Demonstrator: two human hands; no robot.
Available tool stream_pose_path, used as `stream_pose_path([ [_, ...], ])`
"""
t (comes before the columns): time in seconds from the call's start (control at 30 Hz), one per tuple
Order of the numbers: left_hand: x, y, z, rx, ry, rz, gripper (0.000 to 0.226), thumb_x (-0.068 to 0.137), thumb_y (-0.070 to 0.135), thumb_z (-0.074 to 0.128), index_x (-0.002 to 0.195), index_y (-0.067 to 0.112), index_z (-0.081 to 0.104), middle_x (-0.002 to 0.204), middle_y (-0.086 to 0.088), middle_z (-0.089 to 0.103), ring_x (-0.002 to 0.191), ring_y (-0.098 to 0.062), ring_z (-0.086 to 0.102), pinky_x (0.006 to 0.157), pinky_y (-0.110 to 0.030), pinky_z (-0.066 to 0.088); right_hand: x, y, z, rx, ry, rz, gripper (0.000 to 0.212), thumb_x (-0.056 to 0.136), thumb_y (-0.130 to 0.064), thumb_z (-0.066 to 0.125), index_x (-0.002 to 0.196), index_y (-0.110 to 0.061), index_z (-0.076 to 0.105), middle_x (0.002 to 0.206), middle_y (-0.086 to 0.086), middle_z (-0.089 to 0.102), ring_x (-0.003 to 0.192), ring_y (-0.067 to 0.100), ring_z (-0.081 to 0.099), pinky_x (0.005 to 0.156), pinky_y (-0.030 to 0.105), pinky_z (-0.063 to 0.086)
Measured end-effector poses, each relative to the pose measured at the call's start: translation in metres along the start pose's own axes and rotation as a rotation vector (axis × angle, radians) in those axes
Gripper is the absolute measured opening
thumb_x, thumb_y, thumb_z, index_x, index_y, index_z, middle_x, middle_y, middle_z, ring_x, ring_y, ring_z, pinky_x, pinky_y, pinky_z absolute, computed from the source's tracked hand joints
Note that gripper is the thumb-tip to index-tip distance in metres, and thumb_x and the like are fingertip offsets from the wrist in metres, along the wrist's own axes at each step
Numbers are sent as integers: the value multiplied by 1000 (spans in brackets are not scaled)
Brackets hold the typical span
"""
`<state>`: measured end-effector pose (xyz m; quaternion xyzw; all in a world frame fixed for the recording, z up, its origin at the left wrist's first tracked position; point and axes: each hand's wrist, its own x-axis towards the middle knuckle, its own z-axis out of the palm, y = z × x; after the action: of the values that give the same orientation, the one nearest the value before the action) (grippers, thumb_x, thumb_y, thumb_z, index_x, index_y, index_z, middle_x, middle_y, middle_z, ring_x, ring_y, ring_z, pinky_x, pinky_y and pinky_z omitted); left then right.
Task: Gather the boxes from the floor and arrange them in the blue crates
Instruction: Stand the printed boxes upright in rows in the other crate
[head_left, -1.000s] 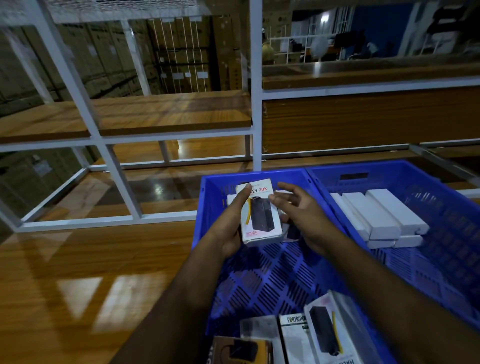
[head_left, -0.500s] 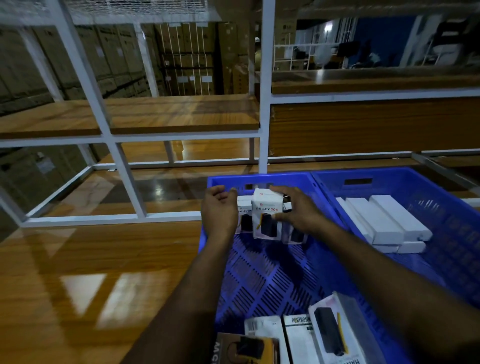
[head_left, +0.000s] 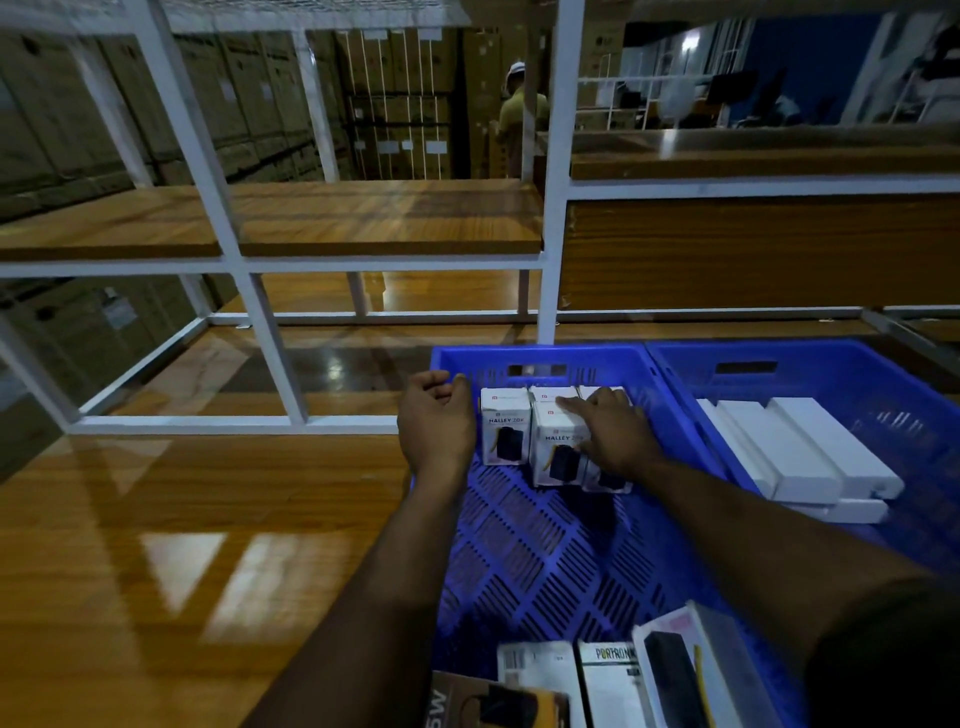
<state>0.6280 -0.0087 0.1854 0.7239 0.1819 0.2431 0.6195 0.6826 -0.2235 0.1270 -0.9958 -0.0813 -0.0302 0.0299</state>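
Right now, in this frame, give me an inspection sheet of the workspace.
Surface: glossy wooden floor.
Job's things: Halley boxes stand upright in a row at the far wall of the left blue crate; plain white boxes lie in the right blue crate.
Clutter: more boxes at the near end.
Hands: left hand loosely curled, holding nothing; right hand presses straight fingers on the row.
Cables: nothing seen.
Surroundings: white shelf frame, stacked cartons.

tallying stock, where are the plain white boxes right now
In the head view, the plain white boxes lie side by side in the right blue crate, right of the right hand.
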Motion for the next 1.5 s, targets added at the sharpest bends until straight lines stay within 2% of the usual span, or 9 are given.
stream_pose_path([
  [0.23,1,-1,1,48,-10,6,19,92,29,65,106,16,64,84,9,62,95,-22,66,87,-39,54,-11,-18,19,-324,62,8,91,82,-13,70,156,-27,18,151,15,30,138,34,28,106,51,30],
  [0.47,-2,-3,-1,119,-58,22,15,91,32,62,100,20,66,94,4,69,91,-19,65,86,-41,55,-13,-18,16,-197,-105,57,110,81,-16,75,158,-27,-4,162,13,9,149,31,11,117,57,18],
  [0.77,-9,-7,8,154,-233,76,17,92,33,62,97,17,67,94,1,70,92,-22,66,79,-34,53,-50,-24,-33,73,-59,189,66,86,-43,69,138,-14,38,134,14,48,126,34,45,95,43,47],
  [0.93,-24,-12,16,223,-658,24,28,92,42,65,98,14,66,94,-5,71,91,-24,68,86,-43,57,-96,-31,-52,-82,-457,74,48,91,-54,60,108,-9,59,106,11,62,94,29,60,75,34,47],
  [1.0,-33,-11,18,302,-814,54,33,93,45,65,104,14,66,99,-2,69,95,-23,67,88,-44,57,-111,-31,-53,-86,-689,15,47,92,-56,57,75,-13,57,76,5,55,69,23,52,63,31,43],
  [1.07,-37,-10,18,348,-875,88,34,93,46,64,107,15,64,102,-2,68,96,-21,67,83,-43,57,-126,-31,-52,-80,-863,-20,54,93,-57,55,67,-10,54,68,5,50,62,20,44,59,30,38],
  [1.2,-36,-11,18,344,-888,79,35,92,48,65,108,17,63,103,-2,68,97,-21,67,78,-42,56,-146,-29,-58,-7,-981,-30,61,90,-58,59,99,1,67,96,13,61,83,25,52,61,28,42],
  [1.33,-41,-11,17,365,-913,83,38,90,51,65,108,18,63,105,-4,67,96,-22,67,73,-37,54,-150,-27,-60,59,-941,-43,54,89,-45,68,124,-4,64,132,15,59,115,33,56,87,40,51],
  [1.5,-45,-7,15,389,-948,89,36,92,50,64,110,19,63,109,-4,68,100,-21,66,82,-39,55,-146,-25,-65,240,-716,72,44,83,-31,77,121,-13,64,126,3,59,110,21,58,85,32,49],
])
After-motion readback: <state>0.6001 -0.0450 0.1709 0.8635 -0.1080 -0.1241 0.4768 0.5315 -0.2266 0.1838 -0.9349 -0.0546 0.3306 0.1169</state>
